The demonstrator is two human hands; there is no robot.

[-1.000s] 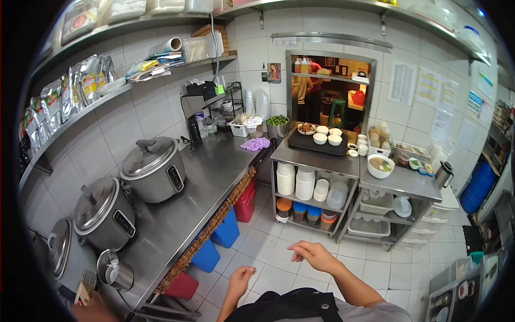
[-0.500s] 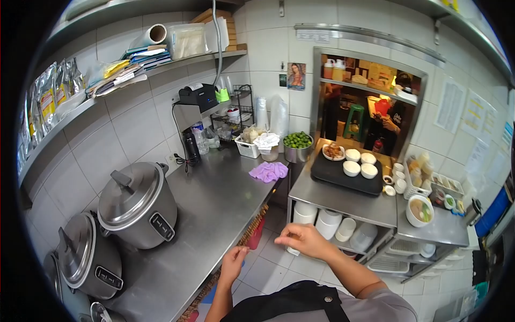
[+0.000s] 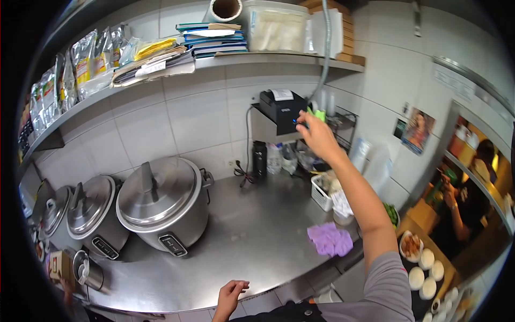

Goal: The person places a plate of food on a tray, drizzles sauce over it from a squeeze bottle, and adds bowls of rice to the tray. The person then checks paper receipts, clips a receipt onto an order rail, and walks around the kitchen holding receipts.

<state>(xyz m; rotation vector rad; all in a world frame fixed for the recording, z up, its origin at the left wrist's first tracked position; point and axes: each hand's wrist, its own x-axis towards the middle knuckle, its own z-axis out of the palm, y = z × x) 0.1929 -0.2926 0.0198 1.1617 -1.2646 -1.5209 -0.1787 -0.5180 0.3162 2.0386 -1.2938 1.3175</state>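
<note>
Right hand [image 3: 320, 137] is swinging up to the printer [image 3: 283, 110]

Compared with half a second ago, the right arm is reaching higher and farther out, and the view is turning left, bringing the printer near the middle and pushing the hatch [image 3: 476, 182] toward the right edge. The printer is sitting on a metal ledge [image 3: 265, 129] below the wall shelf [image 3: 268, 60], paper [image 3: 282, 95] showing on top. The right hand is curving its fingers loosely, thumb and forefinger standing a little apart, apparently holding nothing; whether it is touching the printer, I cannot tell. The left hand [image 3: 230, 297] is hanging low by the counter's front edge, half curled, gripping nothing visible.

In my judgement, a careless sideways sweep could be shoving the printer off its ledge, a snagged cord [image 3: 245, 176] could be tugging it, and a dropping forearm could be knocking the basket [image 3: 321, 196].

The steel counter [image 3: 225, 263] is shining, bearing three cookers [image 3: 161, 214] at left and a crumpled purple cloth [image 3: 330, 240] near its front edge. Tiled walls [image 3: 193, 115] are rising behind; beyond the hatch, a person [image 3: 455, 206] is standing in warm light.
</note>
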